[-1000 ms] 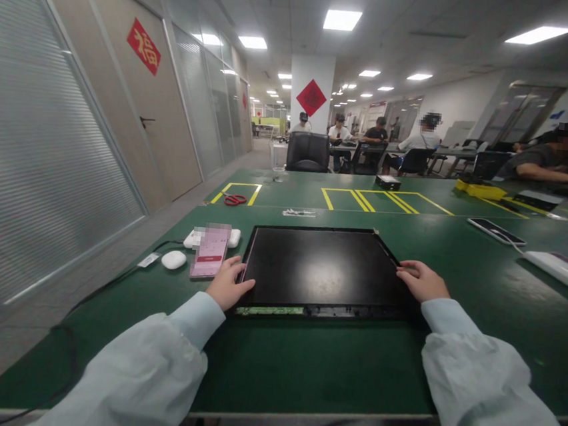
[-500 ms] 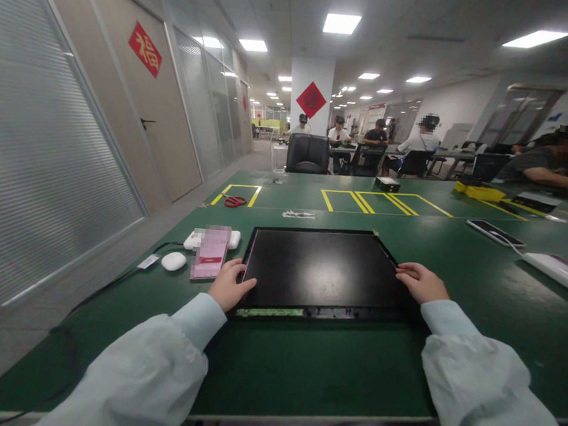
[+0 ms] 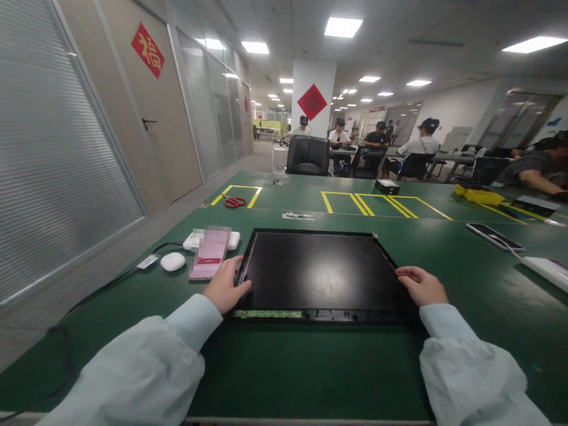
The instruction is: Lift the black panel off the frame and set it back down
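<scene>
A black flat display panel lies face up before me on the green table, with a strip of green circuit board along its near edge. At its left edge is my left hand, thumb on the near corner and fingers around the side. My right hand grips the right edge between thumb and fingers. Fingertips under the rim are hidden on both sides. Just left of my left hand lies a phone with a pink screen.
A small white case and a black cable are at the left. Red-handled scissors and small pale pieces lie beyond the panel. At the right are another phone and a white device. Farther back are a yellow tray and people seated.
My left hand has shifted slightly left, and the panel's left near corner with it. My right hand keeps its place on the right edge.
</scene>
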Demonstrator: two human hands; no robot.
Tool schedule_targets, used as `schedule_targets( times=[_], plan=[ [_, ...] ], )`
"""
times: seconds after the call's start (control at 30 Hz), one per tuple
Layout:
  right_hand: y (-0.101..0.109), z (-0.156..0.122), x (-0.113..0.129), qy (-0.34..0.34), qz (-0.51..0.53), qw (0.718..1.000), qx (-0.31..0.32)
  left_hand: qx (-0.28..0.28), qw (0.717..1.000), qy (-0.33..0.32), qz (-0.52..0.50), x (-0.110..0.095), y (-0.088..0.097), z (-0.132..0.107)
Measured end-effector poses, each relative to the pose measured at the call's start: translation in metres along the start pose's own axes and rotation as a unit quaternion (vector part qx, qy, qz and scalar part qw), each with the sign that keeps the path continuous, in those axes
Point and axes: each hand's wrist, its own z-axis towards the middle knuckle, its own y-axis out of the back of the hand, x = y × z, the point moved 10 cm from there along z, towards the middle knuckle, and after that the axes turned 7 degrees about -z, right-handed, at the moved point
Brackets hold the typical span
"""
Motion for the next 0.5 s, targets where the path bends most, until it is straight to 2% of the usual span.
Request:
schedule_targets(
  times=[0.13,0.3,0.37,0.5],
  plan=[
    [0.001,0.0,-0.001,0.009,-0.008,1.0,-0.004,0.004,0.998,-0.018,0.056,-0.002,0.0,0.0],
    [0.005,0.002,0.006,0.045,-0.107,0.993,-0.026,0.048,0.992,0.002,0.118,0.003,-0.008,0.002],
    [0.001,0.004,0.008,0.065,-0.15,0.987,-0.014,0.058,0.988,0.013,0.143,0.002,-0.008,0.002],
    [-0.012,0.007,0.001,0.053,-0.212,0.975,0.033,0.072,0.983,0.026,0.166,-0.003,-0.007,0.001]
  ],
)
